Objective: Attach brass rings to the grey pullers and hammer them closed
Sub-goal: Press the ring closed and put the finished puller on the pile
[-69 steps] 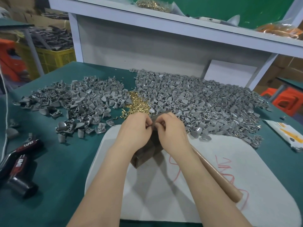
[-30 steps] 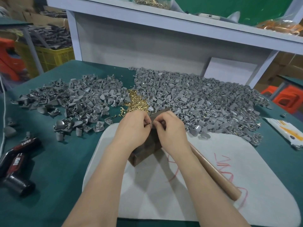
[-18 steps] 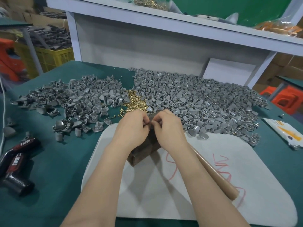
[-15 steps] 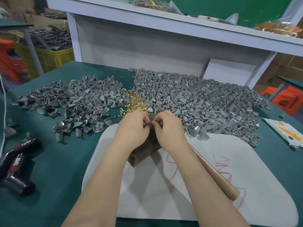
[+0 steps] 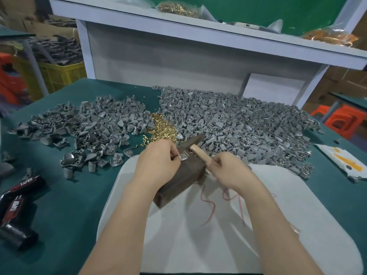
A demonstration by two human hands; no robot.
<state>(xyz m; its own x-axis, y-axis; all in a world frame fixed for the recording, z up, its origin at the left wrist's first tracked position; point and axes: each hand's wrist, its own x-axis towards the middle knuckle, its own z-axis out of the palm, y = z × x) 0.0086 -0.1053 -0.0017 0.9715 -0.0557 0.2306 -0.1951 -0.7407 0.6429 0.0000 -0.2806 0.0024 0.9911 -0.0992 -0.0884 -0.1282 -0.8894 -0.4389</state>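
Left hand (image 5: pixel 158 163): fingers pinching one grey puller (image 5: pixel 183 156) on top of the wooden block (image 5: pixel 178 181). Right hand (image 5: pixel 230 171): fingers wrapped round the wooden stick (image 5: pixel 200 157), its end just beside the puller. I see brass rings (image 5: pixel 161 129) heaped behind the block on the table (image 5: pixel 79 195).

"TAPER" stands in white capitals on a red patch of the black power tool (image 5: pixel 18 197) at the left edge of the green bench (image 5: pixel 69 215). A second red patch on the same tool bears white letters turned sideways, too skewed to read surely. Print on the white-and-orange packet (image 5: pixel 341 161) at the right edge is illegible. The red scrawl (image 5: pixel 208 211) on the white mat (image 5: pixel 278 245) spells nothing readable.
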